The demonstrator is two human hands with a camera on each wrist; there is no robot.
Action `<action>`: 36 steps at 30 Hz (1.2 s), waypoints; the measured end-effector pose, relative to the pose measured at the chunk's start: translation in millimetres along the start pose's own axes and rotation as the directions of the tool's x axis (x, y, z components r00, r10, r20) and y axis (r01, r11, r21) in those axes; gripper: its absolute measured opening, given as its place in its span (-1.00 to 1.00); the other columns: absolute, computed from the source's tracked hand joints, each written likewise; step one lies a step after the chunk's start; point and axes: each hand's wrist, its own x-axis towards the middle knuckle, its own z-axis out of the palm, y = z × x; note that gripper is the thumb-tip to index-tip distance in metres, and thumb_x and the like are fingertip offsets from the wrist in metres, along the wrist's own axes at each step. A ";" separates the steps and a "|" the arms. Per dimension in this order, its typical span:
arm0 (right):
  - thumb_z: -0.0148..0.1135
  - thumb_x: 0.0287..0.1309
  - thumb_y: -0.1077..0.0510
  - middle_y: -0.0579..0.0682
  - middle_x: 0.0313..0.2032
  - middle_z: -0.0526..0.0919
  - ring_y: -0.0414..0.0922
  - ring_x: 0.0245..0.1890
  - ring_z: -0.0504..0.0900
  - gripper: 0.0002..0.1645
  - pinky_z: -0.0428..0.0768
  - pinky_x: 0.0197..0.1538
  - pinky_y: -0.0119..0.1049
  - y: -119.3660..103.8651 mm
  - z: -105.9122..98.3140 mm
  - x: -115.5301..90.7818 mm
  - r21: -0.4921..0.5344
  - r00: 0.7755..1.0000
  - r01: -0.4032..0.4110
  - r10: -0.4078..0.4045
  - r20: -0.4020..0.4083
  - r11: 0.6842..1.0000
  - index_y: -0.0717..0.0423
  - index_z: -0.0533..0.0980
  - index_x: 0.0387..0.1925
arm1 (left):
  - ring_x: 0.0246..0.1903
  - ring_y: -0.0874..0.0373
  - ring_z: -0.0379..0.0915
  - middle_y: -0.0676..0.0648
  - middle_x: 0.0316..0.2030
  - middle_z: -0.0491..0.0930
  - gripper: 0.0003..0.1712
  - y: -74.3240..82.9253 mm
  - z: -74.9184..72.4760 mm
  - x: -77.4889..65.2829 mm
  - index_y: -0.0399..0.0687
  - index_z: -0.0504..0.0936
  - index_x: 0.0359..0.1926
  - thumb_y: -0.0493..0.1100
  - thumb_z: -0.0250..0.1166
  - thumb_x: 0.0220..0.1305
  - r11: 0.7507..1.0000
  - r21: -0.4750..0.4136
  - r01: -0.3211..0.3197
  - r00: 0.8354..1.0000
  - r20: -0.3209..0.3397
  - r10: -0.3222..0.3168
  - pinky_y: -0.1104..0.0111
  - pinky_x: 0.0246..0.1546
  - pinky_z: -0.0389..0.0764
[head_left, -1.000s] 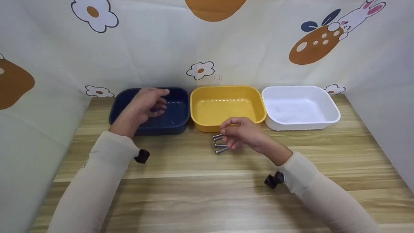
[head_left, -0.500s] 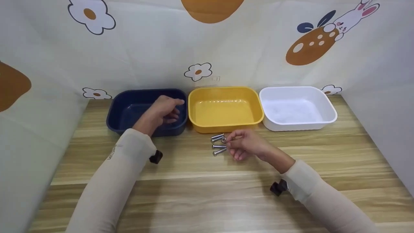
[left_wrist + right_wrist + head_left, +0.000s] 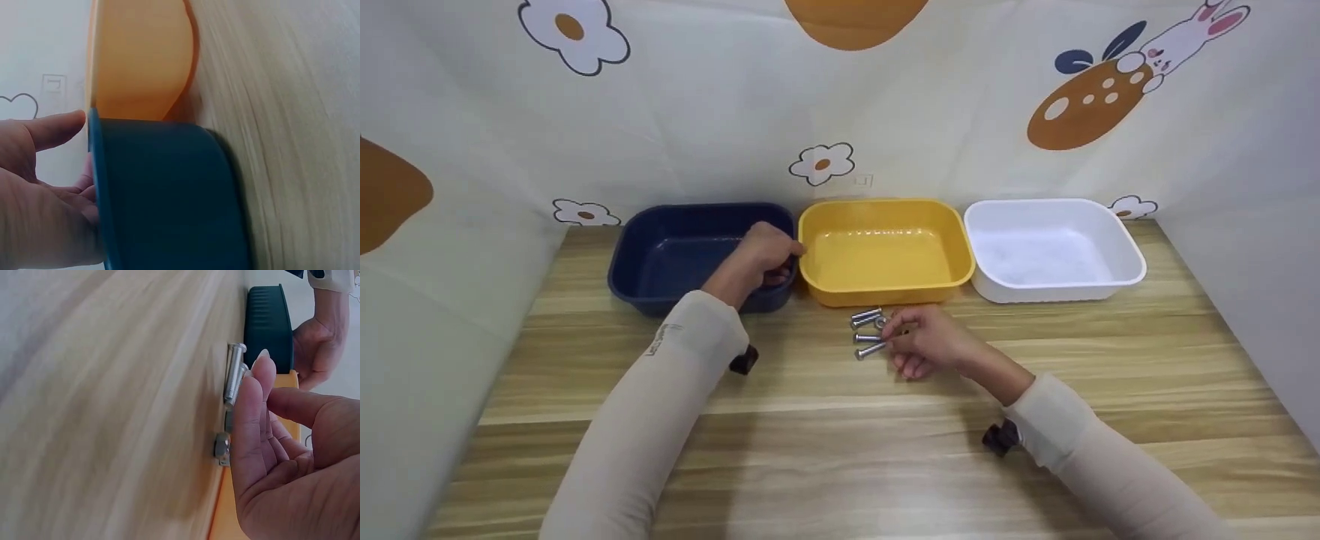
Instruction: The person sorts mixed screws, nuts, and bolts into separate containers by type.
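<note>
Several silver bolts lie on the table in front of the yellow bin, with a nut beside them. My right hand is at their right side, its fingertips next to the bolts; in the right wrist view the thumb is apart from the fingers, and nothing shows pinched between them. At the right end of the dark blue bin is my left hand. Its thumb lies by the rim bordering the yellow bin, and its loosely bent fingers are partly hidden behind the blue wall in the left wrist view.
A white bin stands at the right end of the row, beside the yellow one. Behind the bins hangs a printed cloth. The wooden table extends toward the front.
My left hand has moved right and lower, from over the blue bin's middle to its right rim. My right hand has come down slightly toward the front, uncovering the nut and more of the bolts.
</note>
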 end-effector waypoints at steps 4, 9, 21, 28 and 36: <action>0.19 0.23 0.32 0.05 -0.64 0.60 -0.18 -0.74 0.56 -0.82 0.57 -0.63 -0.33 -0.3 5.0 2.7 -0.034 1.000 0.003 -0.003 0.004 0.999 0.22 0.59 -0.14 | -0.66 0.21 0.36 0.00 -0.61 0.40 -0.85 0.1 -0.6 0.8 -0.11 0.46 -0.41 -0.21 0.22 0.31 1.000 -0.009 -0.011 1.000 0.009 0.011 0.44 -0.59 0.51; 0.20 0.21 0.33 0.04 -0.65 0.59 -0.18 -0.74 0.57 -0.84 0.57 -0.64 -0.33 -2.1 11.8 5.3 -0.072 1.000 0.011 -0.010 0.012 0.997 0.20 0.60 -0.17 | -0.68 0.20 0.35 -0.01 -0.64 0.41 -0.78 1.8 -0.8 1.0 -0.08 0.42 -0.49 -0.24 0.22 0.31 1.000 -0.016 -0.013 1.000 0.012 0.013 0.43 -0.62 0.50; 0.21 0.19 0.36 0.07 -0.65 0.58 -0.15 -0.74 0.57 -0.89 0.61 -0.60 -0.29 -0.6 20.6 7.0 -0.128 0.999 0.036 -0.039 -0.021 0.991 0.19 0.62 -0.27 | -0.59 0.20 0.40 -0.05 -0.44 0.44 -0.88 4.5 -1.7 2.3 -0.14 0.46 -0.16 -0.21 0.18 0.34 1.000 0.010 0.024 1.000 0.010 -0.024 0.44 -0.55 0.53; 0.21 0.20 0.36 0.07 -0.64 0.58 -0.15 -0.73 0.56 -0.90 0.61 -0.59 -0.29 0.9 21.5 7.0 -0.120 0.999 0.041 -0.043 -0.016 0.992 0.20 0.62 -0.28 | -0.56 0.20 0.43 -0.10 -0.26 0.43 -0.48 4.7 -3.3 1.0 -0.17 0.22 0.26 -0.19 0.16 0.36 0.998 0.011 0.059 0.998 0.021 -0.059 0.45 -0.52 0.54; 0.18 0.25 0.34 0.06 -0.64 0.58 -0.15 -0.73 0.57 -0.92 0.61 -0.59 -0.28 0.8 20.8 5.8 -0.151 0.998 0.058 -0.055 0.025 0.987 0.21 0.60 -0.28 | -0.59 0.21 0.41 -0.09 -0.29 0.42 -0.39 2.3 -3.1 1.0 -0.19 0.14 0.33 -0.20 0.15 0.35 0.999 -0.004 0.053 0.998 0.044 -0.053 0.46 -0.54 0.52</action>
